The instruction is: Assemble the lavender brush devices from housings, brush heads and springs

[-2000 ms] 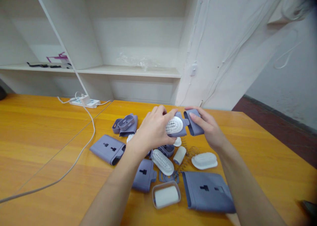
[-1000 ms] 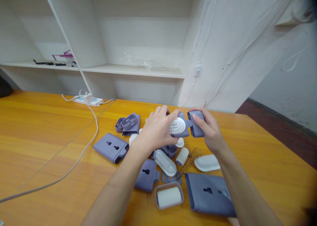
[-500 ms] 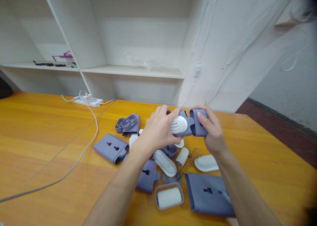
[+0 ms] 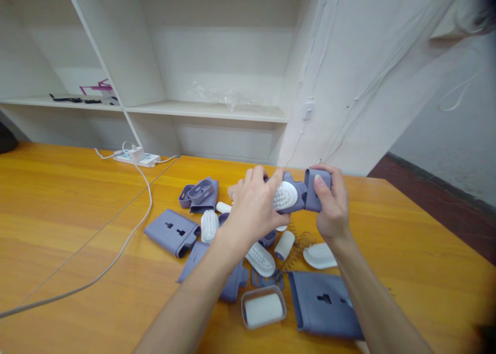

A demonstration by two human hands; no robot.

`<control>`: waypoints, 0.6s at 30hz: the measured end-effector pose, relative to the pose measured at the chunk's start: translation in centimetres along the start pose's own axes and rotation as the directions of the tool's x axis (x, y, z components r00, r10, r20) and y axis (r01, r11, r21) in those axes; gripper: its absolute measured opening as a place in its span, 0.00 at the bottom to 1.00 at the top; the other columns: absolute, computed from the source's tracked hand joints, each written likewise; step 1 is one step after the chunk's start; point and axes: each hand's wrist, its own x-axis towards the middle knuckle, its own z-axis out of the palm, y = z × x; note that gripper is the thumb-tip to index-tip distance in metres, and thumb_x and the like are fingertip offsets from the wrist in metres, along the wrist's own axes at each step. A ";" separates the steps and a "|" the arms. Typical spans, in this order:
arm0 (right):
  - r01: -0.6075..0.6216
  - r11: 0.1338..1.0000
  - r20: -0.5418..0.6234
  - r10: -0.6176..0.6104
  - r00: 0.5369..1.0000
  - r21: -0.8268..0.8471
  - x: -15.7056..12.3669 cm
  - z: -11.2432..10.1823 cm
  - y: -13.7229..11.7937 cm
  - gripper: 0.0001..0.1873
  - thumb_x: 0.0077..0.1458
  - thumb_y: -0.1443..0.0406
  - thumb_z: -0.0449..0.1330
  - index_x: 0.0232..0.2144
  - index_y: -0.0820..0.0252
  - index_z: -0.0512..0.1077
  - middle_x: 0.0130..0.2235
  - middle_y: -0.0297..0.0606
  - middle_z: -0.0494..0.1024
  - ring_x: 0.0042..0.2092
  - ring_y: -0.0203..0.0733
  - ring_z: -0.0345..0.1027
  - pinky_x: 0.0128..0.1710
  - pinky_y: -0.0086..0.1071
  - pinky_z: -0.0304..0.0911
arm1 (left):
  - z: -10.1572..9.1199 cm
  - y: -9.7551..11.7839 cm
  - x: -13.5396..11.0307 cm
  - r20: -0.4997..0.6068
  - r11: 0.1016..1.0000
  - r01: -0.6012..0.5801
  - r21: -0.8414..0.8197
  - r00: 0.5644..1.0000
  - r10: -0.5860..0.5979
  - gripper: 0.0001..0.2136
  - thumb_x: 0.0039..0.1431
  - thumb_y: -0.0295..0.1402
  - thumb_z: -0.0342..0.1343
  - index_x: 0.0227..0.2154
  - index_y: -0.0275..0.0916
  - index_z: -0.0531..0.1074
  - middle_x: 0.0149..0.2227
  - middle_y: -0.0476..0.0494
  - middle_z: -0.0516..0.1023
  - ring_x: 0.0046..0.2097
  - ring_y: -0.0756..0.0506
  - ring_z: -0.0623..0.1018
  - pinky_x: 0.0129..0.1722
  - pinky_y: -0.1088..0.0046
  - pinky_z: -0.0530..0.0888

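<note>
My left hand [image 4: 259,199] is closed around a grey-purple plastic housing [image 4: 298,199] with a white oval studded pad [image 4: 285,195] on its face. In my right hand [image 4: 332,201], thumb in front, is a short grey-purple plastic sleeve [image 4: 313,189]. The sleeve's left edge meets or nearly meets the notched right end of the housing; I cannot tell whether they are joined. Both pieces are held above the table. Below them lie a long white studded pad [image 4: 261,260], a white cylinder [image 4: 284,244] and thin coiled springs [image 4: 298,250].
Several flat grey-purple housings lie around, one at left [image 4: 170,232] and a larger one at right [image 4: 325,305]. A clear plastic box [image 4: 264,327] holds a white roll. A power strip [image 4: 141,159] with cables sits toward the back, before white shelves [image 4: 209,111].
Both hands have shifted slightly right with their pieces. The sleeve has turned a little, and the gap between it and the housing has narrowed.
</note>
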 end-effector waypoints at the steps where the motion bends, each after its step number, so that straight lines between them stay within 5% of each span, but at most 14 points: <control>1: 0.013 1.000 -0.004 -0.013 1.000 -0.007 -0.1 0.0 0.0 0.13 0.61 0.57 0.53 0.43 0.57 0.68 0.37 0.35 0.69 0.36 0.40 0.63 0.36 0.33 0.58 | 0.0 0.1 0.0 0.004 1.000 0.008 -0.003 1.000 -0.008 0.38 0.44 0.39 0.64 0.60 0.46 0.60 0.46 0.40 0.65 0.48 0.38 0.66 0.47 0.59 0.68; 18: -0.080 0.993 0.328 0.105 0.939 -0.089 0.6 -0.7 0.0 0.13 0.60 0.55 0.55 0.41 0.57 0.69 0.37 0.36 0.73 0.37 0.42 0.66 0.38 0.35 0.60 | 0.2 -0.8 0.2 0.073 0.991 -0.131 -0.018 0.989 0.132 0.38 0.45 0.37 0.64 0.61 0.44 0.59 0.48 0.40 0.64 0.48 0.38 0.66 0.48 0.57 0.69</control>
